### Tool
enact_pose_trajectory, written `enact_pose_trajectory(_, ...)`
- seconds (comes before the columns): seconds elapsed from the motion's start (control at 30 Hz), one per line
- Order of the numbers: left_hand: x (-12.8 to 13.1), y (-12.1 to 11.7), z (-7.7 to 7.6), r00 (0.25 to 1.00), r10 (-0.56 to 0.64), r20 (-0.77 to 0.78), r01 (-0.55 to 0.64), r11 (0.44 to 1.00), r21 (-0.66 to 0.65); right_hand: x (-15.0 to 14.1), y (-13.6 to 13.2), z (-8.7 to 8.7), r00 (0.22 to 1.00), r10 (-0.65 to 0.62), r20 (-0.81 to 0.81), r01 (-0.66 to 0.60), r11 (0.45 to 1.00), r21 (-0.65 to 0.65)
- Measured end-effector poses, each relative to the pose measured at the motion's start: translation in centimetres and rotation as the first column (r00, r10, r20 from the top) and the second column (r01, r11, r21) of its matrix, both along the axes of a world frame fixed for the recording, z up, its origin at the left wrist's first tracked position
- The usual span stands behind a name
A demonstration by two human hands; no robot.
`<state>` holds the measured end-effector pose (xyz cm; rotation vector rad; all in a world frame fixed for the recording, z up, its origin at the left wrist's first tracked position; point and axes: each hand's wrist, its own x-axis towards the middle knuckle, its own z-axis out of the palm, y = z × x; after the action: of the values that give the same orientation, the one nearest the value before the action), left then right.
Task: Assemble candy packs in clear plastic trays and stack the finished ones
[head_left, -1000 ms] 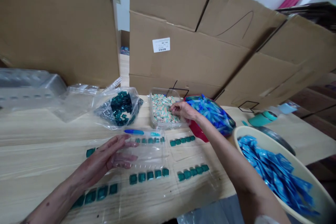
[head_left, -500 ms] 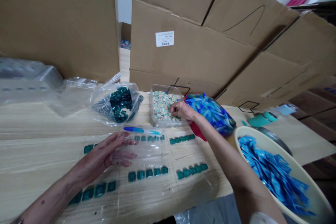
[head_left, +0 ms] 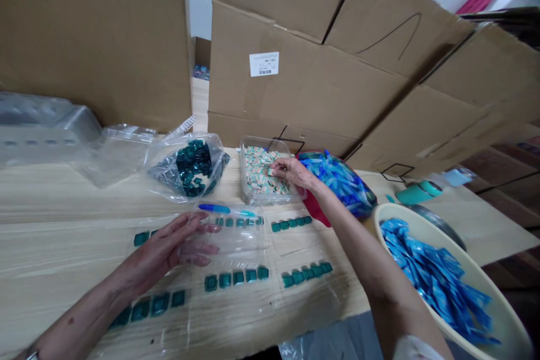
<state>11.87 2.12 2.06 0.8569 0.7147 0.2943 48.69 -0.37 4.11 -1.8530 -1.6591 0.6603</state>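
Observation:
My left hand (head_left: 185,239) grips the left side of a clear plastic tray (head_left: 242,250), its fingers showing through the plastic. A dark blue pen-like piece (head_left: 214,208) and a shorter light blue piece (head_left: 247,213) lie along the tray's far edge. Over a clear box (head_left: 257,200) of small pale green-and-pink pieces (head_left: 257,166), my right hand (head_left: 289,171) pinches one such small piece (head_left: 271,172) between thumb and fingers. Rows of teal square pieces (head_left: 238,277) sit in clear trays around my left hand; my forearm hides part of the left rows.
An open plastic bag (head_left: 219,149) holds teal squares. Right of the box lies a bag of blue pieces (head_left: 337,180). A cream tub (head_left: 504,306) with blue packets (head_left: 434,275) stands at the right, near a turquoise bottle (head_left: 415,193). Cardboard boxes (head_left: 295,84) wall off the back.
My right hand's fingers have lifted slightly from among the small pieces, and one piece now shows at the fingertips. My left hand stays at the tray. The view has tilted slightly.

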Motion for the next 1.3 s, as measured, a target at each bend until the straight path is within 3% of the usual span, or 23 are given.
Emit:
enact_pose_trajectory(0.23,-0.1,0.0,0.1,1.0,-0.022,0.012,0.022,1.0,0.008,1.7,-0.2,1.5,0.974,0.201,0.101,-0.188,0.974,-0.125)
enact_pose_trajectory(0.4,0.0,-0.1,0.0,0.999,-0.04,0.031,0.04,0.999,0.004,1.0,1.7,0.2,0.993,0.118,0.033,-0.113,0.985,-0.133)
enact_pose_trajectory(0.6,0.0,0.0,0.1,0.998,-0.028,0.052,0.028,1.0,-0.007,0.4,3.6,-1.5,0.985,-0.032,0.169,0.054,0.991,-0.125)
enact_pose_trajectory(0.87,0.1,-0.2,0.6,0.999,-0.021,0.033,0.022,1.0,-0.017,0.3,3.3,-1.7,0.959,-0.039,0.279,0.069,0.993,-0.095)
enact_pose_trajectory(1.13,0.1,0.1,-0.4,0.999,-0.027,0.047,0.027,1.0,-0.002,-1.1,2.8,-1.5,0.874,-0.045,0.484,0.054,0.999,-0.004)
enact_pose_trajectory(1.3,0.0,-0.1,0.1,0.998,-0.03,0.057,0.031,0.999,-0.019,-1.5,2.3,-1.4,0.841,-0.043,0.54,0.013,0.998,0.06)
